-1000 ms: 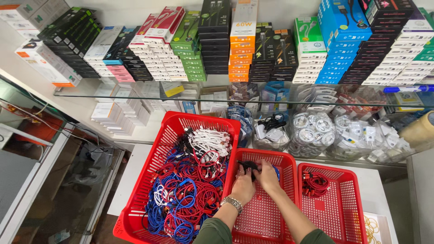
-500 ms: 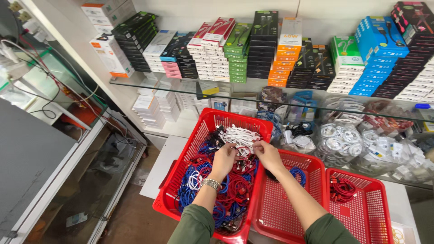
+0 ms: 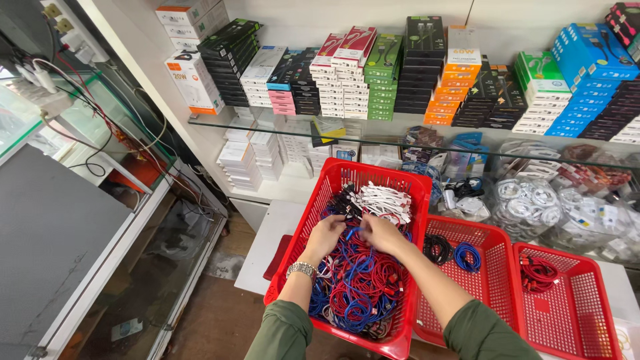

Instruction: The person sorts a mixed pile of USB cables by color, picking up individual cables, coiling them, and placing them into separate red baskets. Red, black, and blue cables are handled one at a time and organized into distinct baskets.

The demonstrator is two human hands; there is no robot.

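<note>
Head view: both hands are down in the big basket (image 3: pixel 331 193), the tall red one standing at the left end of the white table (image 3: pixel 263 250). The left hand (image 3: pixel 325 237), a metal watch (image 3: pixel 301 269) on its wrist, is curled into the cable pile (image 3: pixel 360 283), fingers bent and closed round some strands; which ones I cannot tell. The right hand (image 3: pixel 380 233) is half closed just beside it, fingertips pinching at a blue cable (image 3: pixel 351 233) near the middle of the heap. The two hands nearly touch.

The pile is a tangle of red and blue coils with a bunch of white cables (image 3: pixel 385 200) and a few black ones toward the basket's far edge. To work such a tangle well, I judge it best to hold the heap down with one hand and draw a single coil up slowly with the other, following it rather than tugging, so the loops do not tighten.

Counted: three red baskets in a row along the table. The middle basket (image 3: pixel 497 303) holds two coils, one black coil (image 3: pixel 437 249) and one blue coil (image 3: pixel 467 257), touching side by side at its far edge. The right basket (image 3: pixel 587 320) holds one bundle of red cable (image 3: pixel 537 273). The coils in the big basket are too tangled to count. Behind, a glass shelf (image 3: pixel 220 124) carries stacked boxes.
</note>
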